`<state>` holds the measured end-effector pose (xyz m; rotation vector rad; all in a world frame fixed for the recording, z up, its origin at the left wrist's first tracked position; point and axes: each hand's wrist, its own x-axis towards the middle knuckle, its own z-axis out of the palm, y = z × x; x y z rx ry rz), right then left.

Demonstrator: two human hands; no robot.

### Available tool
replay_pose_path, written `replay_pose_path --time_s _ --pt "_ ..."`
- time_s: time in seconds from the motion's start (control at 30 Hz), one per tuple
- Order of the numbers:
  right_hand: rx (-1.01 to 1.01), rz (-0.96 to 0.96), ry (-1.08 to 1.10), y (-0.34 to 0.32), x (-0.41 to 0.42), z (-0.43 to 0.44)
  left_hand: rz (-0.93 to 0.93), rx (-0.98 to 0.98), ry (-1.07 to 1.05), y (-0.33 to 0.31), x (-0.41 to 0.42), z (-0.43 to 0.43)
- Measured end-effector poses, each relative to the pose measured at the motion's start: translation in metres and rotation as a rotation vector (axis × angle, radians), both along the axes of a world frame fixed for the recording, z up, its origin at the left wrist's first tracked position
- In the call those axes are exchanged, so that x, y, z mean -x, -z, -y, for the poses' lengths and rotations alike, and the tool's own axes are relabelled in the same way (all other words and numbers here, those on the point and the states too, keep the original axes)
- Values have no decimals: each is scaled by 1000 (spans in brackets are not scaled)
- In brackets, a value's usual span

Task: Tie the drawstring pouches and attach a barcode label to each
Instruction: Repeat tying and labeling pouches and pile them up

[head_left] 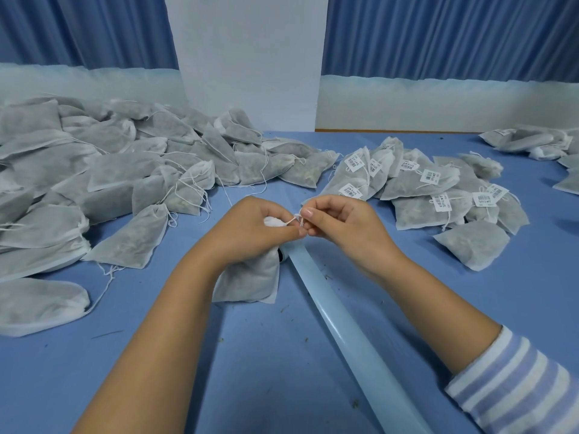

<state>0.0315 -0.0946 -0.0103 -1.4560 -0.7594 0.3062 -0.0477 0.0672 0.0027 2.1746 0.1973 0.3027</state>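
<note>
Striped in blue and white, a sleeve [513, 380] covers the right forearm at the lower right of the frame, while the left forearm is bare. Both arms reach up the frame over a blue table [282, 386] and meet near its middle. Between them a pale, glossy strip [344, 333] runs diagonally from the bottom edge up to the hands. The left hand [250, 227] has its fingers curled round the gathered neck of a pouch [250, 277], whose grey-white body hangs below the hand and lies on the table beside the strip. The right hand [341, 223] pinches the white drawstring [296, 219] between thumb and fingertips, just beside the left fingers; a small loop of string shows between the two hands. A large heap [109, 170] of filled pouches with loose strings fills the left side of the frame. At the right centre lies a smaller pile [416, 195], each pouch bearing a white barcode label [430, 176]. More pouches lie at the far right edge. Blue curtains [438, 36] and a white panel [247, 57] stand behind.
</note>
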Motion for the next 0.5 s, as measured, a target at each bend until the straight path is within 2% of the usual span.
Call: replay_pose_path --time_s 0.5 --pt "-58 -83 84 -2 0 0 41 -68 60 -4 0 4"
